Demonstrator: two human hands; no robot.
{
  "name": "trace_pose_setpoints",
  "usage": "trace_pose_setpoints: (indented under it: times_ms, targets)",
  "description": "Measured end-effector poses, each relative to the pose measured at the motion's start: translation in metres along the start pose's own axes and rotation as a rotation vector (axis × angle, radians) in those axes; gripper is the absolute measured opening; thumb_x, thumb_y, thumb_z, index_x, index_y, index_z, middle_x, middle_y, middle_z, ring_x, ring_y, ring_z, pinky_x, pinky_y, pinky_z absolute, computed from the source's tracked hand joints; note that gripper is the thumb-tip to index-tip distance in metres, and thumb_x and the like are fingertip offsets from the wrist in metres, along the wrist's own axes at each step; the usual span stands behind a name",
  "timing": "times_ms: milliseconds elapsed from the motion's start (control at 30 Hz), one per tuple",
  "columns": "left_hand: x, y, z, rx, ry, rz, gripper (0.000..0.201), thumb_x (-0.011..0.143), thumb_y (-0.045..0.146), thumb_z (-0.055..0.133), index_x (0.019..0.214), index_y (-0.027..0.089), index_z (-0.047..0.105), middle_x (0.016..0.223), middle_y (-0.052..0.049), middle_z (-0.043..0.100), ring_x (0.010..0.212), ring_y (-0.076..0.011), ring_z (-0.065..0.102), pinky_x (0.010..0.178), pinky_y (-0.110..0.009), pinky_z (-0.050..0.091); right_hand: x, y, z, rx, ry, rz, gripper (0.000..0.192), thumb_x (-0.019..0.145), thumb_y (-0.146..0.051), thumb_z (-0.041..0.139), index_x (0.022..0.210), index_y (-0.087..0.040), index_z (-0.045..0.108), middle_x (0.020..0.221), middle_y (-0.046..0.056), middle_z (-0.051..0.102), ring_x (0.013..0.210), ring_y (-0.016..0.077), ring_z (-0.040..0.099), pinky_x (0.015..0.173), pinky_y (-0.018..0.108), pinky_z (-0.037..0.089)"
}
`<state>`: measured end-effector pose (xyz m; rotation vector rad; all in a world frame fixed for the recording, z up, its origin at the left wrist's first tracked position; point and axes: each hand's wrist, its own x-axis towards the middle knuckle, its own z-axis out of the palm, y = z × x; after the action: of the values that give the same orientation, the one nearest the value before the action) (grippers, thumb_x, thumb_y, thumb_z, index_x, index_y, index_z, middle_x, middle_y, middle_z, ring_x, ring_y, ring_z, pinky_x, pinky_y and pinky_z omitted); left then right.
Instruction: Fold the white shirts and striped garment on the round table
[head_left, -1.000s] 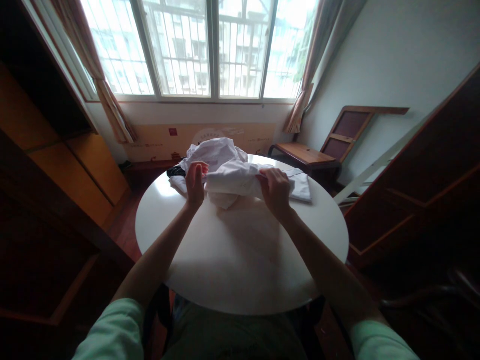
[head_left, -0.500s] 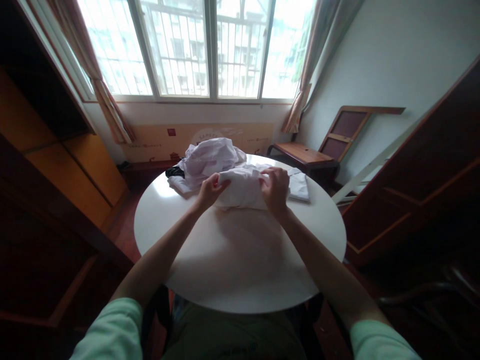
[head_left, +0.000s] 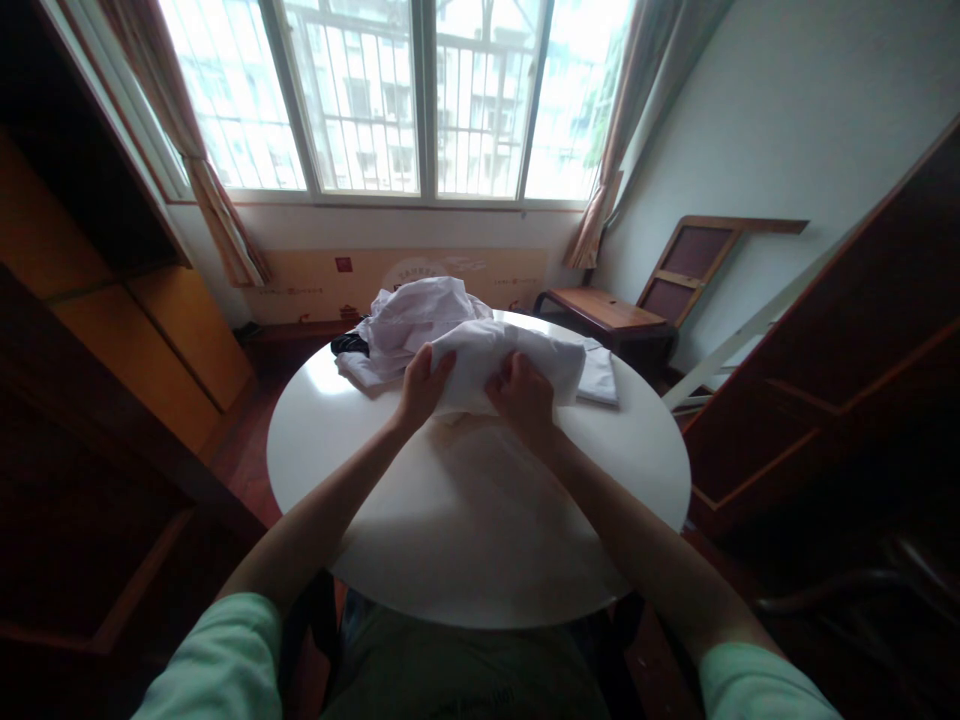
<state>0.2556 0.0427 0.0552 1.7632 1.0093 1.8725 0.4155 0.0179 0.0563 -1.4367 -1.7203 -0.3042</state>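
Observation:
Between my hands a white cloth garment (head_left: 474, 368) is held a little above the table, its lower edge near the tabletop. My left hand (head_left: 424, 388) grips its left edge, thumb on the near face. Closed on the middle of the near face is my right hand (head_left: 523, 392), with the fingers bunched. To the right, partly hidden behind the held cloth, lies a neatly folded white piece (head_left: 600, 376). Behind on the left rises a loose heap of crumpled white cloth (head_left: 420, 310), with a dark bundle (head_left: 349, 344) at its left side.
Everything lies on a round, glossy white table (head_left: 480, 540). Beyond it, a wooden chair (head_left: 611, 305) stands by the wall and a long printed cardboard box (head_left: 315, 285) lies under the window. Dark wooden doors (head_left: 817, 390) flank the right side.
My right hand has moved left and slightly down across the cloth. The cloth's near face is now tilted up and flatter, its right end spreading past my hand. My left hand stays nearly in place.

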Motion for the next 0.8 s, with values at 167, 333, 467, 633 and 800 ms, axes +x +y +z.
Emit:
trace_pose_setpoints:
  times_ms: [167,333,467,633,800]
  targets:
    - [0.003,0.001,-0.001,0.039,0.012,0.002,0.026,0.078,0.036,0.056,0.065,0.018,0.045,0.058,0.005,0.042,0.058,-0.009,0.041,0.055,-0.022,0.037,0.003,0.008,-0.001,0.045,-0.038,0.037,0.015,0.08,-0.026,0.044,0.085,-0.016,0.055,0.075,0.008,0.061,0.066,0.0193,0.055,0.062,0.03,0.037]
    - [0.005,0.0,-0.011,0.354,0.215,0.111,0.019,0.074,0.026,0.061,0.085,0.018,0.049,0.082,-0.002,0.052,0.077,-0.0154,0.05,0.072,-0.031,0.042,0.003,0.009,0.002,0.218,-0.099,0.032,0.018,0.082,-0.025,0.044,0.08,-0.016,0.059,0.077,0.009,0.064,0.072,0.0201,0.058,0.066,0.03,0.04]
    - [-0.005,0.01,-0.008,0.594,-0.001,0.389,0.022,0.076,0.026,0.06,0.096,0.019,0.052,0.105,-0.007,0.055,0.103,-0.0208,0.048,0.09,-0.037,0.036,0.003,0.008,0.004,0.404,-0.137,0.077,0.017,0.08,-0.023,0.046,0.079,-0.015,0.061,0.08,0.007,0.065,0.074,0.0191,0.059,0.068,0.029,0.041]
    - [-0.018,0.009,0.003,0.702,-0.37,0.43,0.021,0.08,0.035,0.057,0.095,0.021,0.055,0.106,-0.006,0.058,0.101,-0.0212,0.049,0.085,-0.033,0.038,0.002,0.005,0.003,0.502,-0.187,0.049,0.015,0.079,-0.025,0.048,0.079,-0.016,0.061,0.077,0.005,0.064,0.071,0.0176,0.057,0.066,0.029,0.041]
    - [-0.018,0.0,0.004,0.679,-0.362,0.392,0.018,0.085,0.036,0.051,0.091,0.02,0.057,0.096,-0.005,0.061,0.091,-0.019,0.051,0.078,-0.031,0.04,-0.001,0.002,0.003,0.483,-0.222,-0.059,0.014,0.078,-0.019,0.045,0.078,-0.016,0.059,0.076,0.004,0.062,0.071,0.0163,0.055,0.067,0.027,0.04]
